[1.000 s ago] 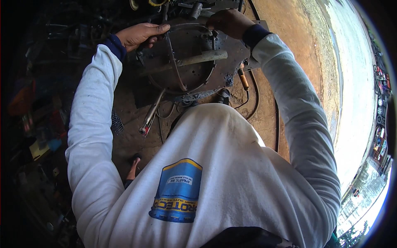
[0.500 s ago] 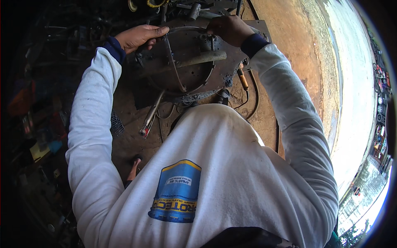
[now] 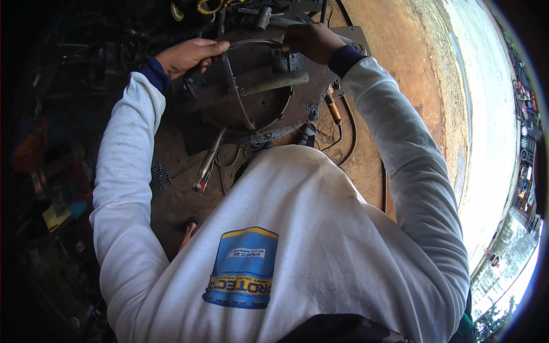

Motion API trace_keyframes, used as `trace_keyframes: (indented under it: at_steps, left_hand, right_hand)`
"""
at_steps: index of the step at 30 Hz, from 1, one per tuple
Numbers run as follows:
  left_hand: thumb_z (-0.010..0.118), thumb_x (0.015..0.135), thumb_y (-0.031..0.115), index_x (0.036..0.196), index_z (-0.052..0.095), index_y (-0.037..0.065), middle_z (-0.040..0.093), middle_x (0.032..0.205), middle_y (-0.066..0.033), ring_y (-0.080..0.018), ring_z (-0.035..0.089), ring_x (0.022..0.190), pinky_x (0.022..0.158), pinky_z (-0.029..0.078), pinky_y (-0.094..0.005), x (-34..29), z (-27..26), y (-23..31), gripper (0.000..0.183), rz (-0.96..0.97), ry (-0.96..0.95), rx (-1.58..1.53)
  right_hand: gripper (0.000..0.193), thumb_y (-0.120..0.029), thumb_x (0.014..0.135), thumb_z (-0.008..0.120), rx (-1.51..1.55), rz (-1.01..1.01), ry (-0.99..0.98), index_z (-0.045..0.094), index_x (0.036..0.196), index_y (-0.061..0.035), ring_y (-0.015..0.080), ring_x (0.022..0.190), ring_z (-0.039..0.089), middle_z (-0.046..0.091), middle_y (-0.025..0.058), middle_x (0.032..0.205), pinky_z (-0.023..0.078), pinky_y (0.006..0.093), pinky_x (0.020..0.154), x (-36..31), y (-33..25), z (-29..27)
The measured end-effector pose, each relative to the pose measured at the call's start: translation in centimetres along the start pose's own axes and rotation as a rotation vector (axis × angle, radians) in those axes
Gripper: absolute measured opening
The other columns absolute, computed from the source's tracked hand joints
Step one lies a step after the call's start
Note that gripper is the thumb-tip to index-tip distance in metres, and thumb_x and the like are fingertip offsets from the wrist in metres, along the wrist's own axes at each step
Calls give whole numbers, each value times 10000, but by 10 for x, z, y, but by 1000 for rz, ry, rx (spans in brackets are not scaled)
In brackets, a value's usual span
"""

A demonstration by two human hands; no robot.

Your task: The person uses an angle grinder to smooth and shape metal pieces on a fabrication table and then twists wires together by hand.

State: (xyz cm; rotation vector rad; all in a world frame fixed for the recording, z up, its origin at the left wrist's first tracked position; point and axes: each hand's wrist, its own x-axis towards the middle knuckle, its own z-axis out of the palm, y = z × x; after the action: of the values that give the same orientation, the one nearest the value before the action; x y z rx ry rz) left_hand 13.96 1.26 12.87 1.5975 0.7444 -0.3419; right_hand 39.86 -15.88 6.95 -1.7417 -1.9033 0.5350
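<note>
A round metal hoop frame [image 3: 231,80], made of thin bars, stands over a dark steel worktop [image 3: 320,94]. My left hand [image 3: 189,57] pinches its far left part between thumb and fingers. At the far right of the hoop, my right hand [image 3: 311,43] has its fingers bent down onto the bar; its fingertips are partly hidden. A curved bar runs from one hand to the other, and another slants toward me. A grey pipe [image 3: 277,83] lies across the worktop, behind or inside the hoop.
A silver tool with a red end [image 3: 207,161] juts from the worktop's near left edge. At the right edge hangs a corded tool with an orange-brown handle [image 3: 333,108]. Cables [image 3: 351,128] loop on the brown floor. A metal cylinder [image 3: 263,18] and yellow coil [image 3: 209,6] are at the back.
Both hands keep their places on the hoop frame. The whole view has shifted slightly, with hands and worktop a little farther left. No grip has visibly changed.
</note>
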Motion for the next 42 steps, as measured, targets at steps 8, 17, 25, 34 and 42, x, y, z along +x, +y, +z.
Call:
trace_keyframes:
  at_steps: [8,17,25,34,42]
  left_hand:
    - [623,878,512,1013,614,42,413,687,85,-22,398,628,566,401,-180,-1,0,-2,490,-8,35,8]
    - [572,930,463,1122,600,36,428,774,95,-26,382,667,602,393,-190,2,-5,-9,469,-11,-12,38]
    - [554,938,467,1089,606,42,417,763,89,-26,385,670,606,399,-197,3,-7,-7,454,-20,-61,42]
    - [599,897,505,1047,599,25,400,704,82,-30,392,637,577,407,-191,1,-3,-2,503,-6,-41,6]
    - [583,912,493,1065,603,40,399,712,88,-27,387,643,589,400,-194,1,-3,-1,479,-19,-24,30]
  right_hand:
    - [211,-276,845,681,-33,-30,-26,646,905,-76,259,746,654,659,87,803,509,369,690,0,-5,-4]
    - [188,-262,844,673,34,42,-45,658,899,-82,271,748,640,639,67,815,509,375,693,-1,-7,-3]
    - [219,-276,842,681,51,47,-22,656,917,-72,253,754,659,662,99,776,511,352,704,-1,-10,-5]
    - [253,-332,843,669,69,0,22,650,928,-95,322,783,645,653,114,824,509,412,711,-1,-7,-4]
    - [256,-346,856,652,26,11,-36,652,937,-103,326,807,644,656,112,860,508,413,722,0,-2,-2]
